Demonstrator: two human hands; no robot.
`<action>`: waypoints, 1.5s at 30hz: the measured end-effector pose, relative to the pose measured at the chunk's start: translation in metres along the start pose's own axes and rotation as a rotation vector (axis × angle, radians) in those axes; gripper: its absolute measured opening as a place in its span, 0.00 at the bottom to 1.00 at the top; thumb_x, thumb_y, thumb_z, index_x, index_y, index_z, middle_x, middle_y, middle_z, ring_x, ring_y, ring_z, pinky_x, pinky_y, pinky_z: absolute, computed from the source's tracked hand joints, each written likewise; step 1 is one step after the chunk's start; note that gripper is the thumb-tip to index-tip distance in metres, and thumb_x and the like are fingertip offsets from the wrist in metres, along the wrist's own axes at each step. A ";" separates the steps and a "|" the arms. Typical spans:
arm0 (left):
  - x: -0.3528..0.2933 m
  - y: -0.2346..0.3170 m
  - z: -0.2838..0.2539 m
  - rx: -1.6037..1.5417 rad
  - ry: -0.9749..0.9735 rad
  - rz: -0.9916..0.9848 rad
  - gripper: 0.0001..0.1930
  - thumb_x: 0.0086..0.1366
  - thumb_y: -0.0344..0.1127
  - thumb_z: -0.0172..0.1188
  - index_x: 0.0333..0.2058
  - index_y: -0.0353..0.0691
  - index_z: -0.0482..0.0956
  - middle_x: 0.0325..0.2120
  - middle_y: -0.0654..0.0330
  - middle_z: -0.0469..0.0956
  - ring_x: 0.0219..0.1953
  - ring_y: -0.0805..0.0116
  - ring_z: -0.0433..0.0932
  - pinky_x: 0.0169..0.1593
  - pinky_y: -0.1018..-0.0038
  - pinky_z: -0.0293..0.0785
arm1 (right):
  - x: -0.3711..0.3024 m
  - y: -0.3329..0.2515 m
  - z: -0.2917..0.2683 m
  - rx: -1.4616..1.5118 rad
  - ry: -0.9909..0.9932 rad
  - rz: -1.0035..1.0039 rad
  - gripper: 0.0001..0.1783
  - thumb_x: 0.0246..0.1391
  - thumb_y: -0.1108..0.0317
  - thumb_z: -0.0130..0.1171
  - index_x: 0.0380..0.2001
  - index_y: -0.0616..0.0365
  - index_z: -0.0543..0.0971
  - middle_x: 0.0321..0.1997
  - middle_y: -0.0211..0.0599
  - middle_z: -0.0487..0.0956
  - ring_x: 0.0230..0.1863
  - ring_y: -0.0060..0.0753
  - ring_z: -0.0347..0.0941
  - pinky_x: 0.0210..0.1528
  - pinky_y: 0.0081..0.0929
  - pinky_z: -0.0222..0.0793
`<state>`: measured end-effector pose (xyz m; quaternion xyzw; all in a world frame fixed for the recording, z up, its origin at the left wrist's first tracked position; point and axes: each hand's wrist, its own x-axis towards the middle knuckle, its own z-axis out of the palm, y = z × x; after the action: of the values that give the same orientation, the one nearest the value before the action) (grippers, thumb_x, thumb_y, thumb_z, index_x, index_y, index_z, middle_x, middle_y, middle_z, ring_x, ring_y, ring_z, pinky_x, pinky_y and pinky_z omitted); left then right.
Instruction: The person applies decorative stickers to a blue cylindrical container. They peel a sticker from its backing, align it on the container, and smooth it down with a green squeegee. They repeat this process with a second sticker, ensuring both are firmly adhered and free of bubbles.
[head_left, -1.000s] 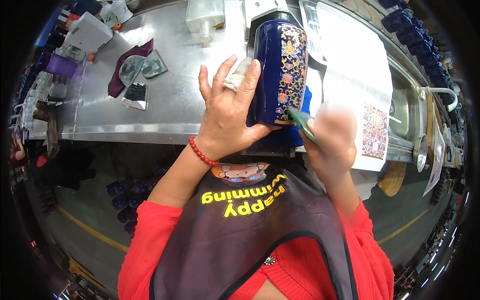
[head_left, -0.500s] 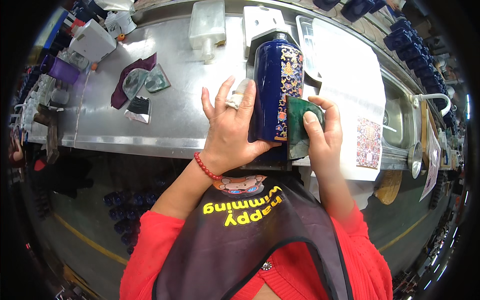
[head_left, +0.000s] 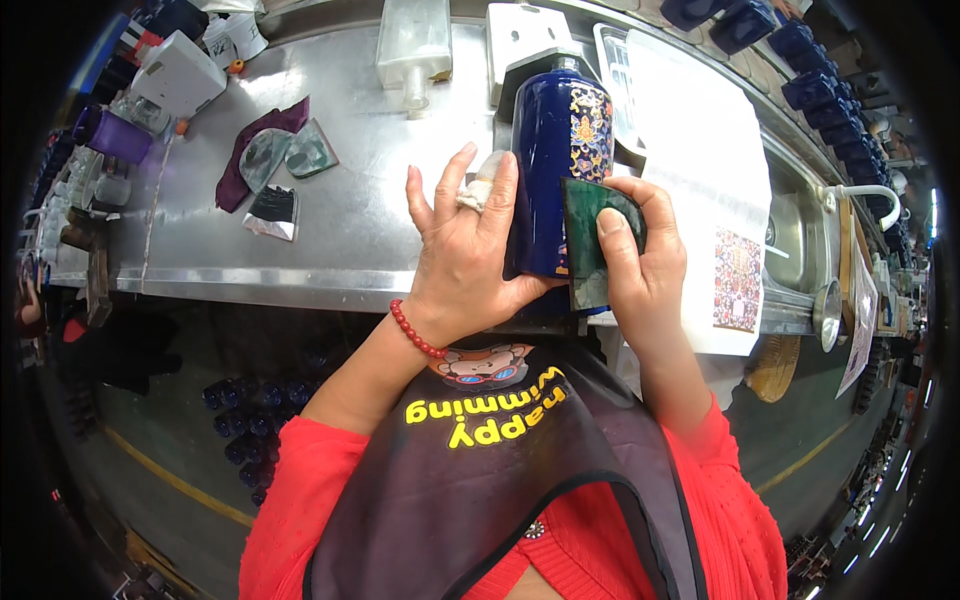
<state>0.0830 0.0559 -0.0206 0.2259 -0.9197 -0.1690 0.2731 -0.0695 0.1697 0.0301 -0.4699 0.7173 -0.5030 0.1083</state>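
A dark blue glass bottle (head_left: 541, 150) with a colourful floral decal (head_left: 590, 125) down its right side rests on a dark support (head_left: 522, 75), its neck pointing away from me. My left hand (head_left: 460, 260) lies along the bottle's left side, fingers spread, the thumb stretched along the base; white wrapping covers one finger. In my right hand (head_left: 645, 255) is a flat green scraper (head_left: 586, 240), pinched between thumb and fingers. Its straight edge is against the lower part of the decal and hides some of it.
Left on the steel counter (head_left: 340, 210) lie a purple cloth (head_left: 240, 165) and several scraper pieces (head_left: 311, 150). A clear empty bottle (head_left: 414, 50) lies farther back. White decal paper (head_left: 695, 150) spreads at the right, beside a sink (head_left: 790, 240). Blue bottles (head_left: 810, 90) line the far right.
The scraper has shifted slightly left and up with my right hand, over the decal's lower part. My left hand stays against the bottle. The whole view has shifted slightly.
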 end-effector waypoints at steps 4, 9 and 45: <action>0.000 0.001 -0.001 0.000 -0.015 -0.006 0.58 0.51 0.61 0.73 0.69 0.25 0.57 0.50 0.49 0.80 0.73 0.43 0.53 0.70 0.34 0.29 | 0.000 -0.002 0.000 -0.003 -0.010 -0.006 0.14 0.64 0.71 0.55 0.51 0.64 0.76 0.36 0.47 0.82 0.34 0.37 0.81 0.39 0.32 0.75; 0.000 0.001 0.000 -0.011 -0.018 -0.004 0.59 0.52 0.61 0.73 0.70 0.25 0.56 0.51 0.49 0.80 0.73 0.43 0.53 0.69 0.34 0.30 | 0.001 -0.005 0.000 -0.013 -0.010 -0.018 0.14 0.64 0.72 0.55 0.51 0.64 0.75 0.35 0.48 0.82 0.33 0.39 0.82 0.38 0.32 0.76; 0.001 0.002 0.002 -0.013 0.068 0.039 0.60 0.50 0.67 0.72 0.67 0.22 0.59 0.57 0.39 0.73 0.68 0.40 0.60 0.69 0.32 0.35 | 0.026 0.009 -0.001 0.165 0.071 0.023 0.18 0.63 0.76 0.54 0.55 0.64 0.77 0.45 0.40 0.82 0.45 0.27 0.78 0.51 0.25 0.73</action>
<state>0.0802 0.0571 -0.0212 0.2117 -0.9129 -0.1619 0.3090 -0.0894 0.1508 0.0313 -0.4328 0.6821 -0.5756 0.1268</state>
